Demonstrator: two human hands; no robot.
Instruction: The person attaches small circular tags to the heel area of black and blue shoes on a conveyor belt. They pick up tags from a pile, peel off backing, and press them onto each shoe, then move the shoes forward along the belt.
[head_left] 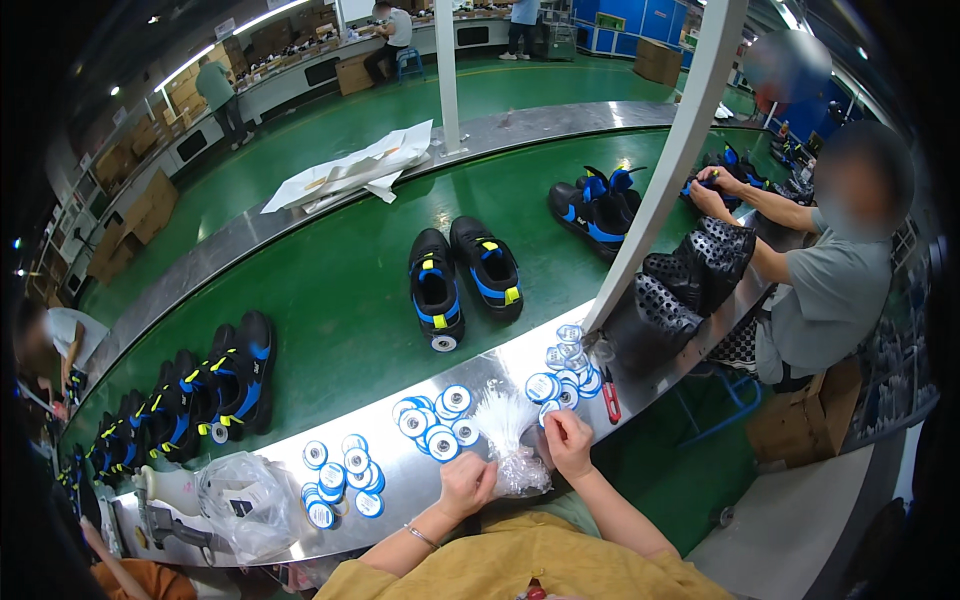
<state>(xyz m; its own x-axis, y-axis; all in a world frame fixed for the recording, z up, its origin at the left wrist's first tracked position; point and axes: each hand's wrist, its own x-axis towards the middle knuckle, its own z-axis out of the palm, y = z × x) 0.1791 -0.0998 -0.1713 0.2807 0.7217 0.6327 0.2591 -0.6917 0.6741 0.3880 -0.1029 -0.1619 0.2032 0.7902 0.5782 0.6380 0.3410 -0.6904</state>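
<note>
My left hand [467, 485] is curled closed beside a bundle of thin clear plastic strands [506, 415], gathered in a crinkled clear wrapping [522, 470]. Whatever its fingers hold, if anything, is hidden. On the other side of the bundle, my right hand [568, 443] is closed in a pinch, next to a pile of round blue-rimmed white tags [541, 387]; too little shows to tell what is in its fingers. More round tags [440, 442] lie just left of the bundle. A black, blue and yellow pair of shoes [485, 265] stands ahead on the green belt, one with a round tag at its heel.
Red-handled cutters [610, 398] lie at the right. Further left are another tag pile [342, 478], a clear plastic bag [245, 505] and a tagging gun [172, 528]. A white post [660, 170] rises at the right. Beyond it a co-worker [835, 270] handles a shoe.
</note>
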